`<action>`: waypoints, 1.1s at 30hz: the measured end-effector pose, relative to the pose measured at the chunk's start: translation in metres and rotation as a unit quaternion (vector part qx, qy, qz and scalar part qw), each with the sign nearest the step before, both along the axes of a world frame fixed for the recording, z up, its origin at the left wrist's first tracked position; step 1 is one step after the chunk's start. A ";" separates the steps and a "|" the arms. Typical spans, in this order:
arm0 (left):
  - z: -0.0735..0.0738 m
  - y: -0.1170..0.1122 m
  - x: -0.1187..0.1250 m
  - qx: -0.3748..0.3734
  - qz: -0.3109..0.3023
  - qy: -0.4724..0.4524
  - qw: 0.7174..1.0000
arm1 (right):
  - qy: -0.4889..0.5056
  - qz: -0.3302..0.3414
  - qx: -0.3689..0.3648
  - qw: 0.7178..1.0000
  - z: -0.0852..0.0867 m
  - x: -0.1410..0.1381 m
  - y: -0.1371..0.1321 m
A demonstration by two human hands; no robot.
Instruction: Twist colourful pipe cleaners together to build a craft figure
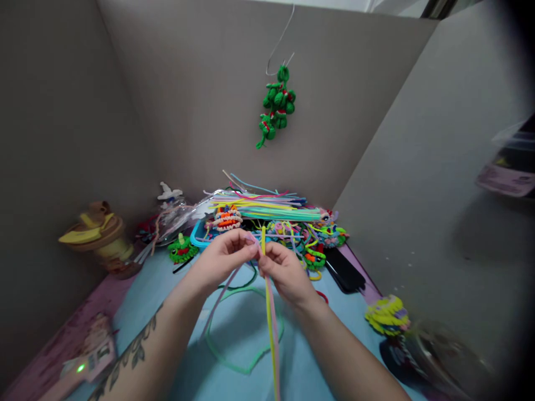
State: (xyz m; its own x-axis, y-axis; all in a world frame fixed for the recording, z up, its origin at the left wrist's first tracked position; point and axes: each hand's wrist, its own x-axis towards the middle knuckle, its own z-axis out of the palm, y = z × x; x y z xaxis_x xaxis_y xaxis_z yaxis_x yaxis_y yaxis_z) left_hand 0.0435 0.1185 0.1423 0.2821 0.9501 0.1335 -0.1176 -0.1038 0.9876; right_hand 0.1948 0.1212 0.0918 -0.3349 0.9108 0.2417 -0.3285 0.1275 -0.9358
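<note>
While my left hand [221, 257] and right hand [285, 274] pinch the yellow stem [268, 317] and pink stem [220, 302] together above the near mat [217, 384], I think the stems may slip apart, because only my fingertips clamp their crossing.

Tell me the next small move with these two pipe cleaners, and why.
Probably start twisting the yellow pipe cleaner and pink pipe cleaner around each other just below the pinch. The left hand and right hand both grip them near their upper ends, and below that the long tails run side by side, untwisted and free.
</note>
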 end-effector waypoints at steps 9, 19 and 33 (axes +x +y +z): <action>-0.005 0.001 0.003 -0.010 0.016 0.011 1.000 | -0.065 -0.010 -0.007 0.998 0.008 0.006 0.001; -0.003 -0.001 0.005 0.038 0.095 0.075 0.992 | -0.038 -0.117 0.006 0.992 0.008 0.005 0.004; -0.005 -0.005 0.016 -0.031 0.142 -0.004 0.989 | -0.102 -0.080 -0.027 0.991 0.032 0.003 -0.021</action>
